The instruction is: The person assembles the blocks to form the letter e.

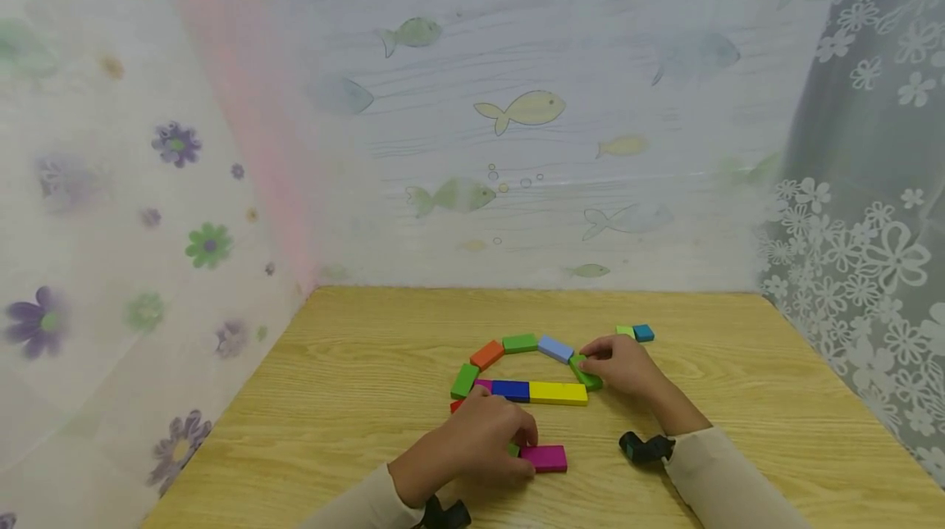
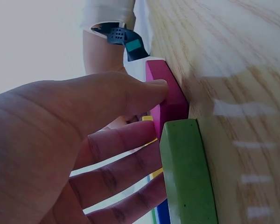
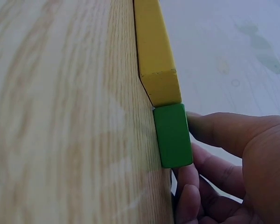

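My left hand pinches the end of a magenta block between thumb and forefinger, low in the head view. A green block lies end to end with it, mostly covered by that hand. Further right, my right hand holds a slim green block with thumb and fingers. In the right wrist view its end meets the corner of a yellow block. Left of the yellow stands a dark blue block, then a magenta one half hidden by my left hand.
Above this row curve a green block, an orange block, another green block and a light blue block. A lime block and a teal block sit behind my right hand. Patterned curtains border the wooden table.
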The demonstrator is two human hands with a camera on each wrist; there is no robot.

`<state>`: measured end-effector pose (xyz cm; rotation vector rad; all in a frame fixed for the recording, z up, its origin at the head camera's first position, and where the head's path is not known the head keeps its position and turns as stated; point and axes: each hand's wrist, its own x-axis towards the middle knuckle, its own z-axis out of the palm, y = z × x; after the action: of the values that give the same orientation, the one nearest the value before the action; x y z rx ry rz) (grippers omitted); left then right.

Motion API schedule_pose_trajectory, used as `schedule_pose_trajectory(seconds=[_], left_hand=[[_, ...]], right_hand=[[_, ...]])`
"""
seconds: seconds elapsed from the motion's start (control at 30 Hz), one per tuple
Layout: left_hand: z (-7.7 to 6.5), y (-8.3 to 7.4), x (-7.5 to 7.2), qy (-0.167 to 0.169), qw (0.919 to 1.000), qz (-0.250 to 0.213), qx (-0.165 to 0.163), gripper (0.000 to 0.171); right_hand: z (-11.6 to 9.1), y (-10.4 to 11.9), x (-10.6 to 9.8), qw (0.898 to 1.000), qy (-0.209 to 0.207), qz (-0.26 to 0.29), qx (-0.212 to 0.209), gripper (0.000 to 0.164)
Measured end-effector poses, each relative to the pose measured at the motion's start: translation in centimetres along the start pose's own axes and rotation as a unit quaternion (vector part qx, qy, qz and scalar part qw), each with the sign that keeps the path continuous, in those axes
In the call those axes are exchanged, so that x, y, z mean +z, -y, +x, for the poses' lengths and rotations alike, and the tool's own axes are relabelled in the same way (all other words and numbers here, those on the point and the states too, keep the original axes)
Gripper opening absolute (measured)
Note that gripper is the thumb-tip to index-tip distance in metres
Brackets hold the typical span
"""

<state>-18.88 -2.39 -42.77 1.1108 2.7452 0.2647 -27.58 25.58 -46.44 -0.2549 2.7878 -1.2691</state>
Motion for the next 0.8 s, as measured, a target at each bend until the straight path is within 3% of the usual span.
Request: schedule_pose_trajectory(seconds=[0.27,0.6,0.8], left_hand=[[0.2,0.1,0.1,-0.001,1.0,-0.001,-0.003,0.02],[0.1,-0.4,-0.1,0.003,0.9999,-0.009,-0.008,0.017],[0.0,-0.5,0.0,0.0,0.9999,-0.004,-0.012,0.017]], right_hand=[[0.2,0.1,-0.1,1.0,0.004,-0.005,0.012,0.031],[0.3,-0.1,-1.4,1.0,0.004,-0.006,-0.008,0.036],[0.9,-0.9,-2.8,0.998,-0.031,-0.037,-0.033,0.034]])
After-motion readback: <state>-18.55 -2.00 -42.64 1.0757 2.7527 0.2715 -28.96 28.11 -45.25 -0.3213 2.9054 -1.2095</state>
